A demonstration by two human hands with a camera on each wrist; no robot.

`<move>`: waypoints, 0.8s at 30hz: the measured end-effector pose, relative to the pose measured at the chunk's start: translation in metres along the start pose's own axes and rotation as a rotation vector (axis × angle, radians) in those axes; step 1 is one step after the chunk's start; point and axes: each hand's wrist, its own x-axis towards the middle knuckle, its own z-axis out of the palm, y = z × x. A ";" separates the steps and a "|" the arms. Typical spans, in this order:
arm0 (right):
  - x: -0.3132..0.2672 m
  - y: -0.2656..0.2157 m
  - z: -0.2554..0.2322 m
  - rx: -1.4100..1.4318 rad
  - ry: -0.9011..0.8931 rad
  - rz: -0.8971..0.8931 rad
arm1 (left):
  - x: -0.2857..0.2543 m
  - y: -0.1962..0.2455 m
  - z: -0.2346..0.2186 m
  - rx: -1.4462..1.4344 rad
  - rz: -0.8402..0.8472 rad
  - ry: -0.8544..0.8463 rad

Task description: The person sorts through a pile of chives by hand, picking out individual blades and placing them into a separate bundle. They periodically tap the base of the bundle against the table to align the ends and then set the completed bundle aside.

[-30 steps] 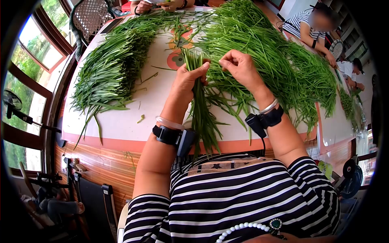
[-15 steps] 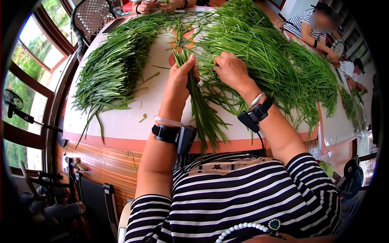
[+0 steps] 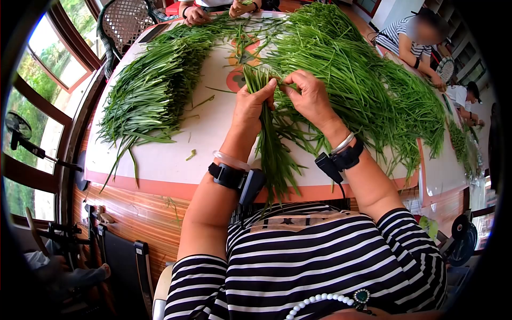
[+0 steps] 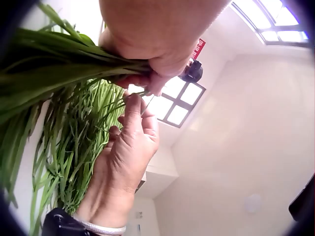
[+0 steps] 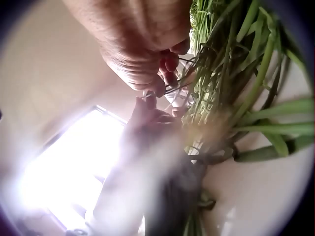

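Observation:
My left hand grips a bunch of garlic chives over the table, its thumb lying across the stalks near their cut ends. The long leaves trail down toward the near table edge. Right beside that thumb, my right hand pinches thin chive stalks between thumb and forefinger. The left wrist view has the right hand with its fingertips up against the left hand's, thin stalks running between them. Seen from the right wrist, the right hand also meets the left fingertips at the stalks; the lower part is blurred.
A large loose heap of chives spreads over the right side of the table. Stacked chives lie in a row at left. Stray bits lie between. Across the table another person's hands work; more people sit at right.
My hands were apart; the left has come slightly right with the bunch, and the right fingertips now meet its thumb. The far person's hands have moved apart.

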 end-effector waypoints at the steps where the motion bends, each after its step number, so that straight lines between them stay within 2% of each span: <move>1: -0.001 0.000 0.000 -0.046 -0.031 -0.025 | 0.000 0.000 0.000 0.001 0.001 0.006; 4: -0.006 0.006 -0.006 -0.176 -0.103 -0.092 | -0.001 0.010 0.000 -0.076 0.048 0.111; 5: -0.008 0.015 -0.009 -0.211 -0.111 -0.109 | 0.004 0.013 -0.007 -0.163 0.095 0.089; 6: -0.009 0.024 -0.013 -0.247 -0.119 -0.128 | 0.006 0.022 -0.014 -0.263 0.122 -0.019; 9: -0.009 0.046 -0.033 -0.250 -0.102 0.033 | 0.002 0.050 -0.039 -0.600 0.157 -0.342; 10: -0.006 0.044 -0.041 -0.196 -0.090 0.142 | 0.006 0.054 -0.048 -0.751 0.219 -0.323; 11: -0.005 0.051 -0.046 -0.127 -0.027 0.174 | 0.006 0.057 -0.057 -0.874 0.187 -0.339; 13: 0.001 0.042 -0.054 -0.138 -0.017 0.230 | 0.004 0.065 -0.059 -1.052 0.032 -0.550; 17: -0.002 0.044 -0.037 -0.381 -0.146 0.176 | 0.002 0.051 -0.042 -0.767 -0.086 -0.392; 18: -0.004 0.043 -0.034 -0.442 -0.174 0.188 | 0.001 0.047 -0.035 -0.545 -0.066 -0.329; 19: -0.005 0.042 -0.032 -0.503 -0.203 0.199 | 0.002 0.042 -0.031 -0.450 -0.088 -0.281; 23: -0.003 0.049 -0.034 -0.237 -0.039 0.142 | 0.000 0.026 -0.012 -0.207 -0.207 -0.141; 24: -0.001 0.037 -0.036 -0.179 -0.017 0.177 | -0.002 0.023 -0.006 -0.166 -0.211 -0.141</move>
